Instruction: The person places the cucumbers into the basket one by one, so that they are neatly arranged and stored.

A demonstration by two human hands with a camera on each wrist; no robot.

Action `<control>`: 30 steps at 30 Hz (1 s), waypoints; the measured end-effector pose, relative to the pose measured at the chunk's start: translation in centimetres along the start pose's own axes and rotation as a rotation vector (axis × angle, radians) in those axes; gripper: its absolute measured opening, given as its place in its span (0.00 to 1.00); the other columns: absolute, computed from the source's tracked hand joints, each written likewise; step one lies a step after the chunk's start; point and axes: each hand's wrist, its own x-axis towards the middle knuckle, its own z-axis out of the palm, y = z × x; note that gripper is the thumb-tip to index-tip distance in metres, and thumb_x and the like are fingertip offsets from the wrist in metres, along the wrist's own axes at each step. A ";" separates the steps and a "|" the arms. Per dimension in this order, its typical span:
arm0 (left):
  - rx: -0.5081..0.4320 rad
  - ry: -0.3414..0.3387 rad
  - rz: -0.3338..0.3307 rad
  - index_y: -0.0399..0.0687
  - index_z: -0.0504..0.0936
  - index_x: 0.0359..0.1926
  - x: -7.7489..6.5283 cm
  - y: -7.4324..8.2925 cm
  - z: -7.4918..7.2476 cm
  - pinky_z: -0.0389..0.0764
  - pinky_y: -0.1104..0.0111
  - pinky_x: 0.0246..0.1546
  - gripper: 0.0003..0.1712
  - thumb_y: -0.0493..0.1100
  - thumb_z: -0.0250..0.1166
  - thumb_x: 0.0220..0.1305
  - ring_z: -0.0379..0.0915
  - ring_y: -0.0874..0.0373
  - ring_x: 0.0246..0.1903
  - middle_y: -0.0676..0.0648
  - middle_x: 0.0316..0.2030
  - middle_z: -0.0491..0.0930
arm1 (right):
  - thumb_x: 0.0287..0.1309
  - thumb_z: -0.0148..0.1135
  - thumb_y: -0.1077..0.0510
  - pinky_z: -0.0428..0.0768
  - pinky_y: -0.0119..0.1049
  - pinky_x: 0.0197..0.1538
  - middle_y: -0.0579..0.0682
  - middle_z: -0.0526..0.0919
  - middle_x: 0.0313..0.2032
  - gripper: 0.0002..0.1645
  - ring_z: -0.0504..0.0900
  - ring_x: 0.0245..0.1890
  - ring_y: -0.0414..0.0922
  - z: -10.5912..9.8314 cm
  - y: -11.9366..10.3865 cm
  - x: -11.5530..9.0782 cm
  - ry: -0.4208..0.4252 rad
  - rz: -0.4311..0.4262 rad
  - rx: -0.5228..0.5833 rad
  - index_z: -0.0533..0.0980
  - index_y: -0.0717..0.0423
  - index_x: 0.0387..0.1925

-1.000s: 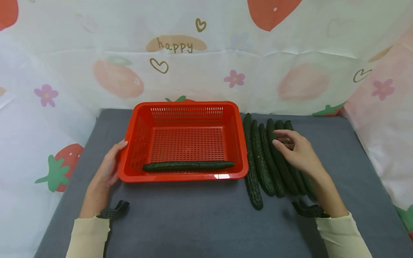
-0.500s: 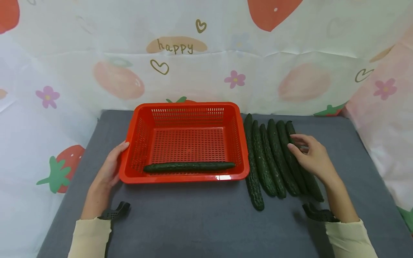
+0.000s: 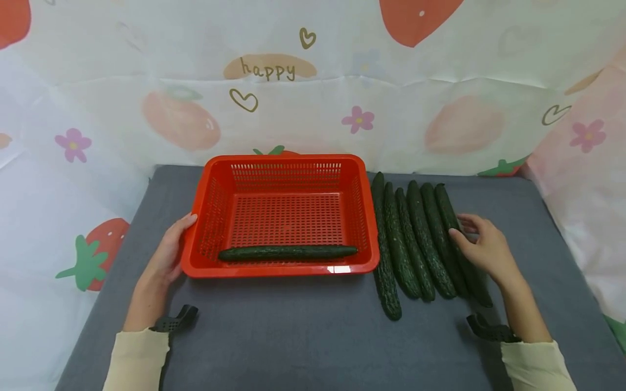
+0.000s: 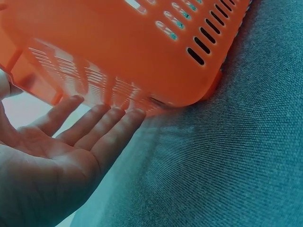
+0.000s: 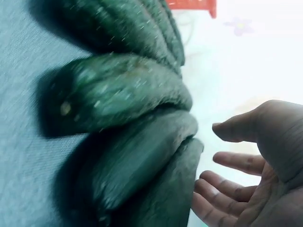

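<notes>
A red plastic basket [image 3: 286,269] stands on the grey tabletop, with one dark green cucumber [image 3: 288,252] lying along its near side. My left hand [image 3: 168,252] holds the basket's left side, thumb at the rim and fingers [image 4: 113,127] against the outer slotted wall. Right of the basket, several cucumbers [image 3: 403,244] lie side by side, pointing away from me. My right hand [image 3: 484,250] is at the rightmost cucumber [image 3: 447,209], thumb and fingers spread apart. In the right wrist view that hand [image 5: 255,175] shows space between thumb and fingers, with nothing between them.
A white cloth [image 3: 288,119] printed with fruit and flowers hangs behind the table and along both sides. The leftmost cucumber [image 3: 386,288] lies close against the basket's right side. Black wrist mounts [image 3: 491,328] sit at both sleeves.
My right hand has moved right and slightly toward me across the row, from the middle cucumbers to the rightmost one. The left hand and basket stay in place.
</notes>
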 end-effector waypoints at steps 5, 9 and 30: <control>0.010 0.012 -0.006 0.55 0.75 0.63 0.0 0.1 0.1 0.87 0.74 0.46 0.19 0.47 0.40 0.87 0.85 0.66 0.44 0.57 0.48 0.85 | 0.80 0.55 0.48 0.77 0.71 0.57 0.80 0.75 0.64 0.36 0.76 0.62 0.76 0.2 0.6 0.2 -0.020 0.057 -0.040 0.66 0.71 0.72; 0.017 0.002 0.002 0.54 0.74 0.64 0.0 0.0 0.0 0.88 0.73 0.46 0.19 0.47 0.39 0.87 0.85 0.66 0.45 0.57 0.48 0.86 | 0.80 0.54 0.47 0.79 0.69 0.55 0.79 0.77 0.62 0.35 0.79 0.59 0.74 0.3 0.9 0.3 -0.033 0.072 -0.054 0.67 0.72 0.72; 0.060 0.053 -0.045 0.55 0.72 0.64 0.1 0.0 0.2 0.87 0.74 0.45 0.17 0.51 0.42 0.86 0.84 0.66 0.43 0.58 0.47 0.84 | 0.80 0.52 0.44 0.81 0.67 0.54 0.80 0.75 0.64 0.40 0.78 0.61 0.75 0.2 1.3 0.7 -0.118 0.131 -0.071 0.63 0.74 0.74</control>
